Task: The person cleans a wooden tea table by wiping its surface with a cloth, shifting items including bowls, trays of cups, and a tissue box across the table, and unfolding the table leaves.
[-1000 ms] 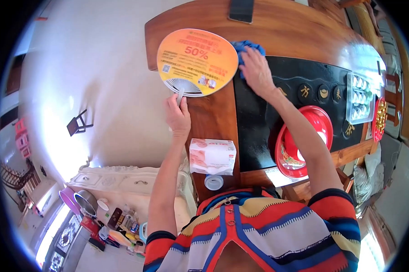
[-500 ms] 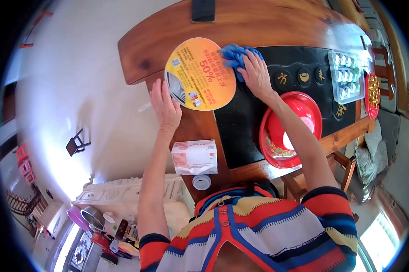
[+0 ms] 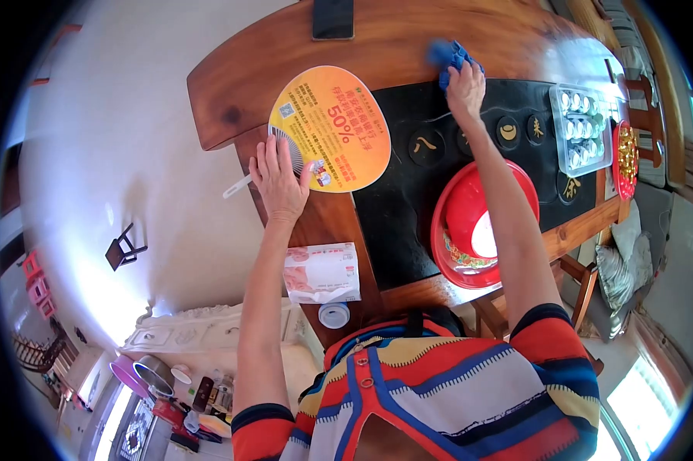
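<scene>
An orange and yellow hand fan lies on the wooden table, its white handle sticking out past the left edge. My left hand rests flat on the fan's ribbed part, fingers spread. A crumpled blue cloth is under the fingers of my right hand, at the far edge of the black tray; part of the cloth is blurred. Nearer to me, a red basin stands on the tray, partly hidden by my right forearm.
A dark phone-like slab lies at the far edge. Tissue pack and round white lid sit near me. At the right are a clear box of cups and a red plate. A small stool stands on the floor.
My left hand has let go of the fan's handle and lies on the fan, which has turned and rests on the table. My right hand has moved the cloth away and to the right.
</scene>
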The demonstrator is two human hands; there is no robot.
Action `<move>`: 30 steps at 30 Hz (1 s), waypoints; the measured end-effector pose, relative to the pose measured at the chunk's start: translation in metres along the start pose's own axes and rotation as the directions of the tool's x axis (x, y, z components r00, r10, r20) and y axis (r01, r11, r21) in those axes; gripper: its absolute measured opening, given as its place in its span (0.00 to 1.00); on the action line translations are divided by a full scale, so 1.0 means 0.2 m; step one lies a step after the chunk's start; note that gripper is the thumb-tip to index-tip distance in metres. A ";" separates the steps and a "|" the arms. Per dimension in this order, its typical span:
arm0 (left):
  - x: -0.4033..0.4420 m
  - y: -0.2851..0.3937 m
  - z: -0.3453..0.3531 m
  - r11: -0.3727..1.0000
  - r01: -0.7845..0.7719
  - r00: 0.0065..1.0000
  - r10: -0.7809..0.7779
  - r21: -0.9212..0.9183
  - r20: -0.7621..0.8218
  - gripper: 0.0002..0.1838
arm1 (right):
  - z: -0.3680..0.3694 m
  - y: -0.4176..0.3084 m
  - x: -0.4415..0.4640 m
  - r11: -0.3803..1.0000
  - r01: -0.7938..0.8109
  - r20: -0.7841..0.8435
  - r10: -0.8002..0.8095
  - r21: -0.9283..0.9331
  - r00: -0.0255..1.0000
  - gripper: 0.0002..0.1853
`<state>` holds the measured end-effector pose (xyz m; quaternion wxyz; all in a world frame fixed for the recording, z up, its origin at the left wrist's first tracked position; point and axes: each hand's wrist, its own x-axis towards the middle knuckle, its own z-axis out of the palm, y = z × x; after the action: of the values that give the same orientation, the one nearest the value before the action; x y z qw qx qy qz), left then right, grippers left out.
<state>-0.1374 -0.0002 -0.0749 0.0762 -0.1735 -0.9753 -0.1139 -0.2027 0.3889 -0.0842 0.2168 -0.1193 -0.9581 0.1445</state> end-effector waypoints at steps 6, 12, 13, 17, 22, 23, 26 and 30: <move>0.01 0.01 -0.02 0.998 0.025 1.000 -0.025 -0.058 0.000 0.36 | 0.01 -0.36 -0.14 0.942 0.255 0.061 -0.274 0.217 0.960 0.23; 0.01 0.01 -0.04 0.997 0.047 0.997 -0.043 -0.064 0.061 0.36 | 0.23 -0.21 0.34 0.871 0.461 0.016 -0.470 0.170 0.883 0.18; 0.00 0.01 -0.03 0.997 0.039 0.998 -0.036 -0.066 0.041 0.36 | 0.28 -0.21 0.44 0.870 0.462 0.008 -0.470 0.175 0.882 0.18; 0.01 0.01 -0.03 0.996 0.047 0.999 -0.046 -0.076 0.023 0.36 | 0.44 -0.23 0.76 0.917 0.397 0.002 -0.397 0.047 0.918 0.18; 0.00 0.01 -0.03 0.996 0.047 0.998 -0.045 -0.079 0.031 0.36 | 0.43 -0.29 0.72 0.966 0.251 -0.075 -0.246 0.065 0.966 0.15; 0.01 0.01 -0.03 0.996 0.050 0.998 -0.048 -0.069 0.027 0.37 | 0.38 -0.25 0.68 0.935 0.341 -0.035 -0.339 0.096 0.940 0.16; 0.01 0.01 -0.03 0.997 0.050 0.998 -0.048 -0.060 0.038 0.36 | 0.22 -0.04 0.56 0.908 0.404 0.004 -0.407 0.114 0.913 0.19; 0.01 0.00 -0.02 0.998 0.028 1.000 -0.028 -0.059 -0.004 0.37 | 0.03 0.44 0.41 0.982 0.078 -0.062 -0.090 -0.173 0.994 0.17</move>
<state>-0.1386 -0.0001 -0.0711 0.0719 -0.1618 -0.9736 -0.1442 -0.2627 0.4919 -0.0879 0.2451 -0.1016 -0.9630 0.0484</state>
